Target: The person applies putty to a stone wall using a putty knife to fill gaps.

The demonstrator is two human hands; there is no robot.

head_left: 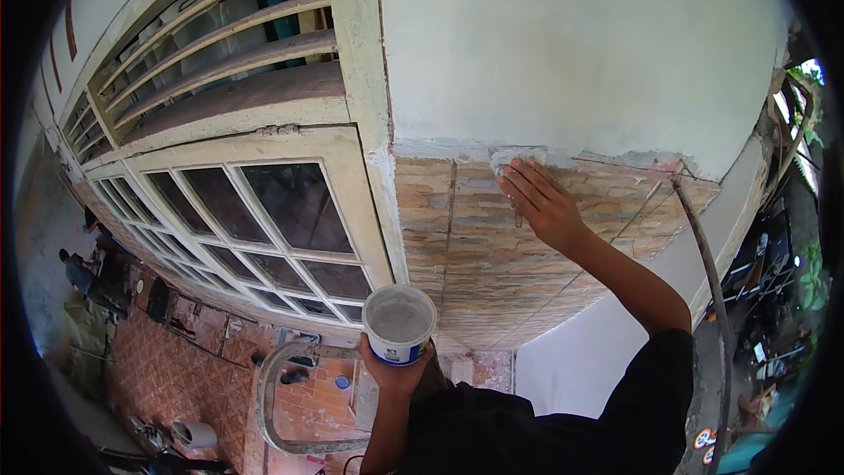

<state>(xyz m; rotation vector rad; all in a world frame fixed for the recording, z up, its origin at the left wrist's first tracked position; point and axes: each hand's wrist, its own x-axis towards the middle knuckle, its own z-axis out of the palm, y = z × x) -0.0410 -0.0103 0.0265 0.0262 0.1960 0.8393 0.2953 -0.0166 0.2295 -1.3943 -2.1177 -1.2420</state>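
Observation:
My right hand grips a putty knife, its blade against the rough grey-white strip where the pale upper wall meets the stone-look tiles. My left hand holds a white plastic tub with a blue label from beneath and the side, just in front of the lower corner of a cream window. Pale grey paste shows inside the tub.
A louvred vent sits above the window. A dark hose or cable hangs at right. Below are a curved metal rail, a bucket on patterned floor tiles, and another person at far left.

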